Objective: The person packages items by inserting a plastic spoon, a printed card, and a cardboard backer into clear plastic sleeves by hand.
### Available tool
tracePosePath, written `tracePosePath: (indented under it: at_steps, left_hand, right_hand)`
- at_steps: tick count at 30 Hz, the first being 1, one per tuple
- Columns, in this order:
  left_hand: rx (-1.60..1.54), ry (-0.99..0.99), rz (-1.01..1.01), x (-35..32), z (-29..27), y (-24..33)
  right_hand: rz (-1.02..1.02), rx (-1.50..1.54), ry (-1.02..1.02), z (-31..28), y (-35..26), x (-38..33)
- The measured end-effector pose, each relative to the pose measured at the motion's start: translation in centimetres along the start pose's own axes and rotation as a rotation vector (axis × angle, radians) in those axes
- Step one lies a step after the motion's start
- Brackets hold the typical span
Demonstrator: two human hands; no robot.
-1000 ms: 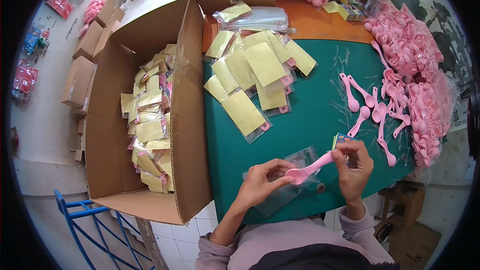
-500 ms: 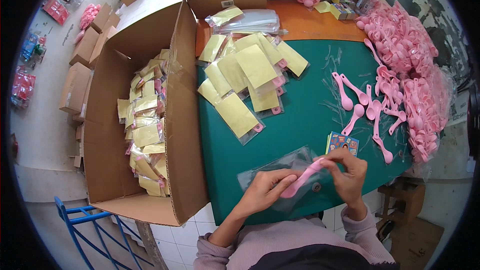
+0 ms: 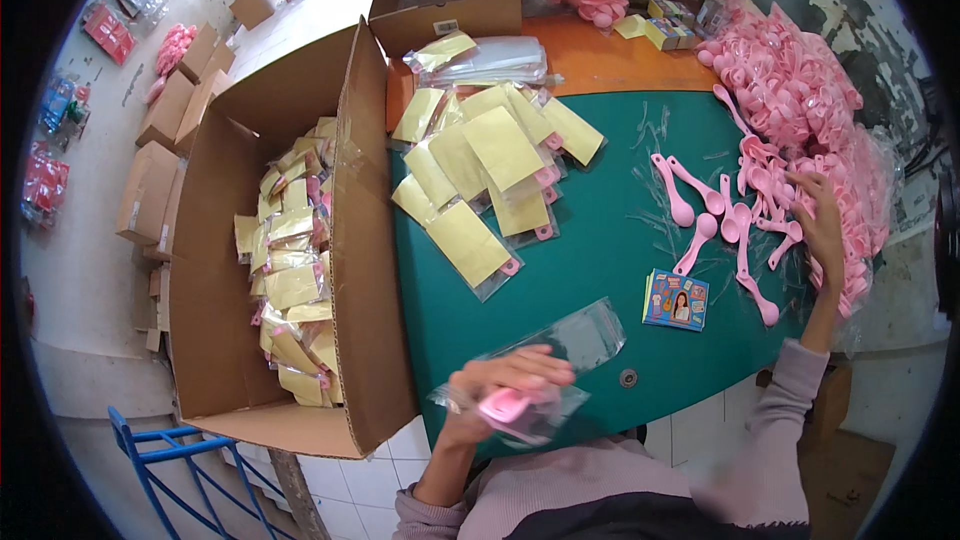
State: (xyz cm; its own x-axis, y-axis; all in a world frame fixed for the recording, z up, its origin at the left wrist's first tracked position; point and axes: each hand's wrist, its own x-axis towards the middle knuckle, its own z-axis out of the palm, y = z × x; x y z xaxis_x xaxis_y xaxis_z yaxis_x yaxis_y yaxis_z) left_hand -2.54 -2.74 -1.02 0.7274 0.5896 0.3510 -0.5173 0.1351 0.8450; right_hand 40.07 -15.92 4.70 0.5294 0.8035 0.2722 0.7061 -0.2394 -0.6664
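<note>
My left hand (image 3: pixel 512 372), blurred by motion, is closed low over the green table. In its grip are a pink plastic spoon (image 3: pixel 505 406) and a clear plastic bag (image 3: pixel 590 336) that sticks out on both sides. Whether the spoon lies inside the bag, I cannot tell. At the right, my right hand (image 3: pixel 823 230) is stretched out with its fingers apart, over loose pink spoons (image 3: pixel 765 180) beside a large bagged heap of pink spoons (image 3: pixel 800 75). It seems to hold nothing. Between my hands lies a stack of small blue printed cards (image 3: pixel 676 300).
Filled packets with yellow cards (image 3: pixel 500 147) overlap at the table's left. Beside them stands a tall cardboard box (image 3: pixel 362 240) holding many such packets. Flat clear bags (image 3: pixel 500 60) lie behind. A blue metal frame (image 3: pixel 150 430) stands at lower left.
My right hand has let go of the spoon and moved right and away to the spoons. My left hand has moved left with the spoon and bag. The blue card stack is now uncovered.
</note>
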Motion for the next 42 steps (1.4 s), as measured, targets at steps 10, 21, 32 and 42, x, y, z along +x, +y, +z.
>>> tracePosePath:
  at_steps: [10,21,32,42]
  left_hand:
    - [-0.145,0.102,0.140,0.2,-1.5,2.7]
    - [-0.085,0.106,0.123,0.0,-2.0,1.9]
    - [0.058,0.177,-0.419,0.9,-1.1,1.4]
    - [0.280,-0.042,-0.672,1.8,-0.4,0.8]
  right_hand:
    - [0.106,0.005,-0.004,-6.0,2.3,-0.3]
    - [-0.168,-0.490,-0.488,7.3,-8.3,-7.3]
    - [0.087,-0.147,-0.186,9.3,-6.6,-9.4]
    - [-0.013,0.234,-0.249,8.8,-14.6,-7.0]
